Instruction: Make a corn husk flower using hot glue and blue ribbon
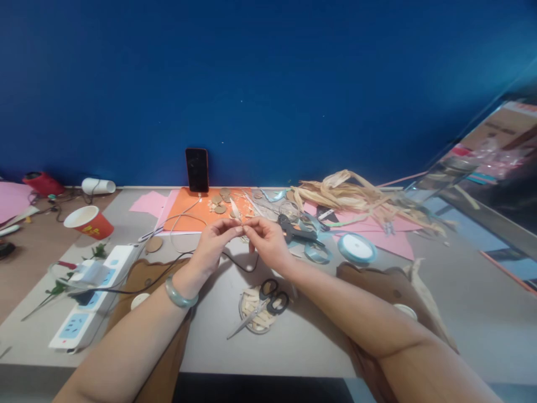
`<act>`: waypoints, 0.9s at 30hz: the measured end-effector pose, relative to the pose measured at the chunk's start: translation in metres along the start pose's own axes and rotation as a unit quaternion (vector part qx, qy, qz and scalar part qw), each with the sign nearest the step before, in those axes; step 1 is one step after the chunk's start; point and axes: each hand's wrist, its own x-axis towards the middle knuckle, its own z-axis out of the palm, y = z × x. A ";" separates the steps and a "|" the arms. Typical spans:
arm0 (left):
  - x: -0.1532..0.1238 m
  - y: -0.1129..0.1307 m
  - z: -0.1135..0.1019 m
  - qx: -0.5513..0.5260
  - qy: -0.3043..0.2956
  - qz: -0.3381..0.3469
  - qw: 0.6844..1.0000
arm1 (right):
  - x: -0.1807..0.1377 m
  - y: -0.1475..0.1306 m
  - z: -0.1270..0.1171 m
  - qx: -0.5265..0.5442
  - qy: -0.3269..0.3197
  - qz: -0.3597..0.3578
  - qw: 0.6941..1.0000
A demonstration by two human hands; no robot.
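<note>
Sliver (pixel 235 210) pointing up ahead of us, and sweeping rightward we've got the cup (pixel 99 225), the power strip (pixel 93 302), our left hand (pixel 215 243) pinching the sliver's base, scissors (pixel 263 304) across scraps (pixel 265 321), our right hand (pixel 271 242) pinching there too, the glue gun (pixel 299 229), then ribbon (pixel 357 248).
</note>
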 end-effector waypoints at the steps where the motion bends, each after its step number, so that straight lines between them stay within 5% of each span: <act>1: -0.001 0.000 0.001 -0.002 0.004 0.007 1.000 | 0.000 0.000 0.000 0.002 0.000 0.003 1.000; 27: -0.002 0.003 0.002 -0.038 0.014 -0.048 0.998 | -0.004 0.006 0.005 0.028 -0.011 0.045 0.999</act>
